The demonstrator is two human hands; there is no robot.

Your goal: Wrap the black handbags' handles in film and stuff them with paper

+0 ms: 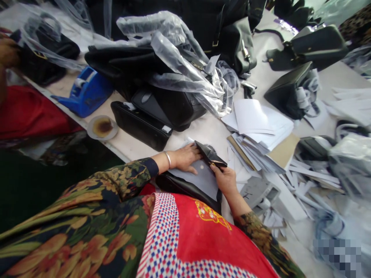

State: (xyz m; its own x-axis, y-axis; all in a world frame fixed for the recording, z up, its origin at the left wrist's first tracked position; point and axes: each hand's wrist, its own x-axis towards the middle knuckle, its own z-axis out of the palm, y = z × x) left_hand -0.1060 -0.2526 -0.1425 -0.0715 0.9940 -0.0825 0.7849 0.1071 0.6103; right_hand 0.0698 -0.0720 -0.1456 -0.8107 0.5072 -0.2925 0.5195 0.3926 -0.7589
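A black leather bag (185, 187) lies in front of my apron at the table's edge, a pale grey sheet or lining (203, 178) showing on its upper side. My left hand (185, 157) rests palm down on the grey surface, fingers stretched towards a raised black flap (210, 153) with a little gold-coloured metal. Thumb and fingers of my right hand (225, 178) pinch the near right edge of that flap. Whether the flap is joined to the bag I cannot tell. Just beyond my left hand stands a slim black bag (140, 125).
Black bags with plastic-wrapped straps (185, 73) crowd the far side. A blue tape dispenser (87, 92) and a stained round dish (102, 127) stand at the left edge. Stacked white papers (261, 127) and a grey-white box (257, 195) lie right. Another person's hand (8, 50) is far left.
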